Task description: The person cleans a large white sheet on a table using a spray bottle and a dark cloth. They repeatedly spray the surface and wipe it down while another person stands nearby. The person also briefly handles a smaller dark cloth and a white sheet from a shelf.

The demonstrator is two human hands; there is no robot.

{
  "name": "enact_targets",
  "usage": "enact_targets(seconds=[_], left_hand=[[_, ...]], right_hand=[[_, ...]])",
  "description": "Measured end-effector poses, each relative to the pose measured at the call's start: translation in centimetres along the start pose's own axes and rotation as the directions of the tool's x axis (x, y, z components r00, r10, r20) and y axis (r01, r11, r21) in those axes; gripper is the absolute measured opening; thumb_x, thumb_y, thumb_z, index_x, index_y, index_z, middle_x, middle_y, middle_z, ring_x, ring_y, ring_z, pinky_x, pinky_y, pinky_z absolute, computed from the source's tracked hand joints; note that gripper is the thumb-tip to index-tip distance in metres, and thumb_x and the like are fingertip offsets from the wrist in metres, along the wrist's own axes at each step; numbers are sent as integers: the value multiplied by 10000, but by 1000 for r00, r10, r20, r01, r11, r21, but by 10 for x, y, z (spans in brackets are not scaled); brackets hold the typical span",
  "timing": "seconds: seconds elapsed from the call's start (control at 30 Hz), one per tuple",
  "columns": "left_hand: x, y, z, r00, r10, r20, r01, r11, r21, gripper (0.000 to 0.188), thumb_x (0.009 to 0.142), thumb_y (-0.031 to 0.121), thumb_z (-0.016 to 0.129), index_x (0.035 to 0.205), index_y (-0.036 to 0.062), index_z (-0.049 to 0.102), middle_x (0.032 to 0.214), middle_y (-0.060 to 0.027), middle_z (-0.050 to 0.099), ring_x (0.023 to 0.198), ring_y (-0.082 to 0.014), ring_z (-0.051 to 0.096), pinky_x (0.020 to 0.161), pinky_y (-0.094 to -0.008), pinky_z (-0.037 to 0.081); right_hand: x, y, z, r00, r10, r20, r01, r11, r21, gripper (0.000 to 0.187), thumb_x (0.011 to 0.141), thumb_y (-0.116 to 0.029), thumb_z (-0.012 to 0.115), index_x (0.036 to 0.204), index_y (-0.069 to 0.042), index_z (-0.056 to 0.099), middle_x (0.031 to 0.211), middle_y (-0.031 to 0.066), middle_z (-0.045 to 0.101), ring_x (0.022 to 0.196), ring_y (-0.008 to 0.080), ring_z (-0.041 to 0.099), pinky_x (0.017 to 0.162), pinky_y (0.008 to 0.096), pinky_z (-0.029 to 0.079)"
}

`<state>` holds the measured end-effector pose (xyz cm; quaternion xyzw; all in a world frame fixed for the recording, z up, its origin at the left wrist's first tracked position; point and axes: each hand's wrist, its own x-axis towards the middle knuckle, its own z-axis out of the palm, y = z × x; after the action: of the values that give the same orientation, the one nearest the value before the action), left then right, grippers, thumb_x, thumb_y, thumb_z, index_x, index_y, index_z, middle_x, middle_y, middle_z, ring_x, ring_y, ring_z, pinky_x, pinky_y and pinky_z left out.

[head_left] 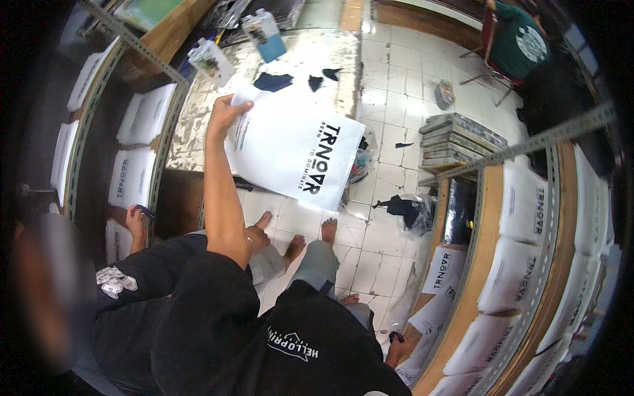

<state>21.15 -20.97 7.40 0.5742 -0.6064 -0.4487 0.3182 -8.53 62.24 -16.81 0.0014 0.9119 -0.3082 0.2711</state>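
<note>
My left arm reaches forward, and my left hand (pixel 228 115) pinches the near-left edge of a flat white printed bag (pixel 284 142) with black lettering. The bag hangs out over the tiled floor, past the edge of a worn white table (pixel 191 132). Low at the right, my right hand (pixel 396 348) is beside white printed bags (pixel 429 323) on a wooden shelf. Its fingers are curled around a small dark thing that I cannot make out.
At my left, a co-worker's hand (pixel 137 221) holds a dark object by a shelf of white packs (pixel 129 178). Two pouches (pixel 264 39) and dark scraps (pixel 274 82) lie on the table. Right stand racks of packs (pixel 505 284), stacked flat boxes (pixel 462 140) and a seated person (pixel 518 46).
</note>
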Motion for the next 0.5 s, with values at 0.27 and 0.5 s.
enact_targets(seconds=[0.27,0.5], left_hand=[[72,-155,-94,948,144,-285,-93,979,184,567,770,181,873,1253,-35,669,1083,-141,757,899,-202,720,822,-330,556],[15,-98,-25,635,335,-696,54,880,473,627,759,229,847,1302,18,614,1256,-193,651,1210,-382,550,1037,-496,413]], right_hand=[[58,-109,37,989,-145,8,143,962,-231,128,796,22,699,909,71,735,748,68,685,678,158,603,654,342,500],[127,-268,58,899,-430,79,434,856,-281,232,784,-110,740,926,71,707,839,216,670,760,365,636,729,452,502]])
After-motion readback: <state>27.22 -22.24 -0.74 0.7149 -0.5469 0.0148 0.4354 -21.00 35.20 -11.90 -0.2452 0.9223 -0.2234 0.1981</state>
